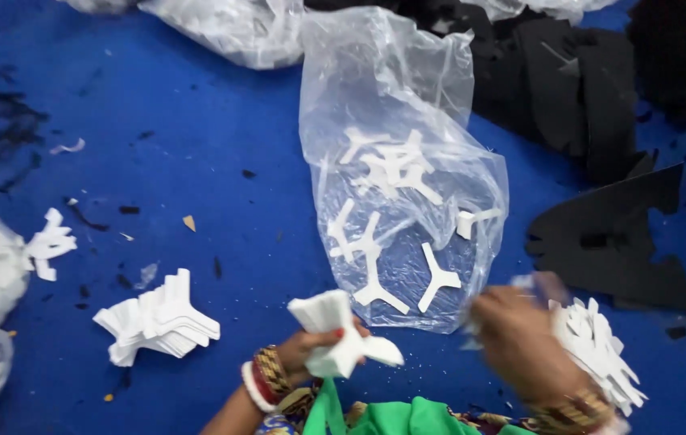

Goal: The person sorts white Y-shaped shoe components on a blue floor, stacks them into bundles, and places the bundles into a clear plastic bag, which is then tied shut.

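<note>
L hand (pixel 311 348) clenched round white Y-cutout stack (pixel 341 334), R hand (pixel 520 338) blurred, grip unclear, near clear bag (pixel 395 105), blue table (pixel 198 137)

- We see the left hand (pixel 311 348) gripping a stack of white Y-shaped cutouts (pixel 336 332).
- Right hand (pixel 520 338), blurred, grips another white bunch (pixel 601 354).
- Clear plastic bag (pixel 402 173) with loose cutouts lies on the blue surface (pixel 198 145).
- Fanned white pile (pixel 158 318) sits left; black foam pieces (pixel 609 234) right.
</note>
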